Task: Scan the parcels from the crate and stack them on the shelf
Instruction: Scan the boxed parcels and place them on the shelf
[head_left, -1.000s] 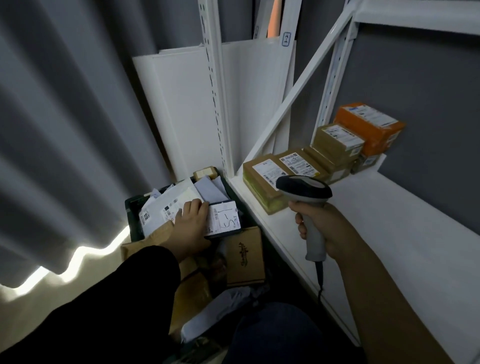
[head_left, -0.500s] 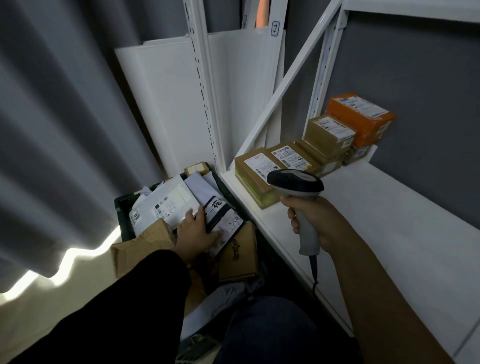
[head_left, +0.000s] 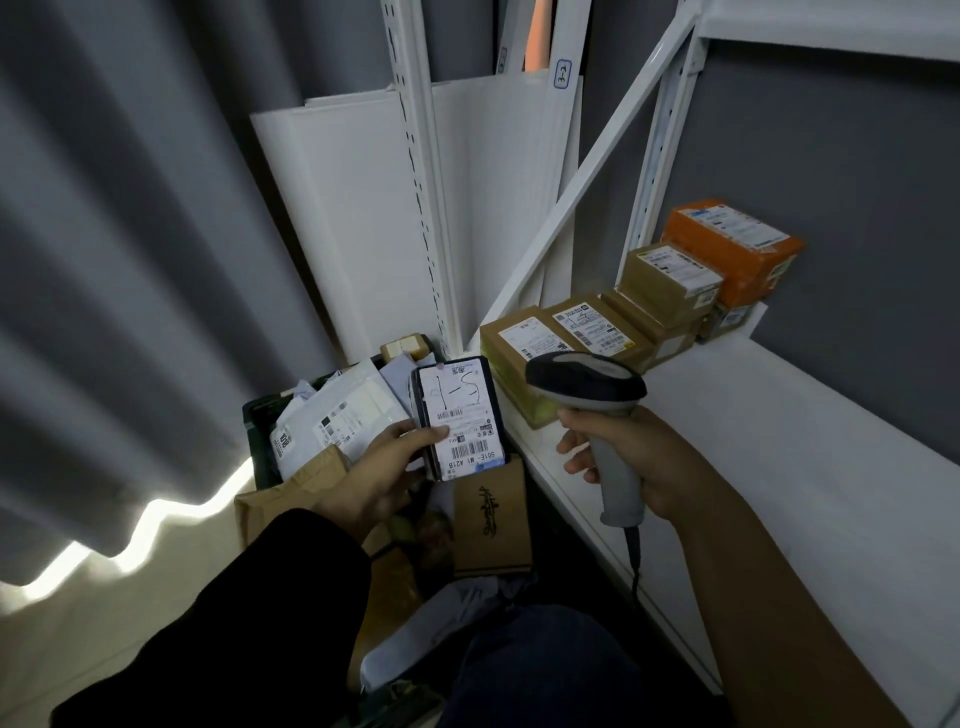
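My left hand (head_left: 382, 470) grips a dark flat parcel (head_left: 460, 410) with a white barcode label, lifted above the crate and tilted label-up. My right hand (head_left: 631, 460) holds a grey barcode scanner (head_left: 587, 387) by its handle, its head just right of the parcel. Below sits the dark crate (head_left: 257, 421), filled with white mailers (head_left: 343, 410) and brown envelopes (head_left: 491, 514). Several brown boxes (head_left: 566, 332) and an orange box (head_left: 737, 249) stand in a row at the back left of the white shelf (head_left: 810, 467).
A grey curtain (head_left: 130, 260) hangs on the left, with light along its hem. White panels (head_left: 353, 208) lean behind the shelf upright (head_left: 421, 182). A diagonal brace (head_left: 587, 171) crosses above the boxes. My knee (head_left: 530, 665) is at the bottom.
My left hand has pulled the dark labelled parcel out of the crate and raised it, turning its label up beside the scanner. My right hand kept the scanner roughly in place.
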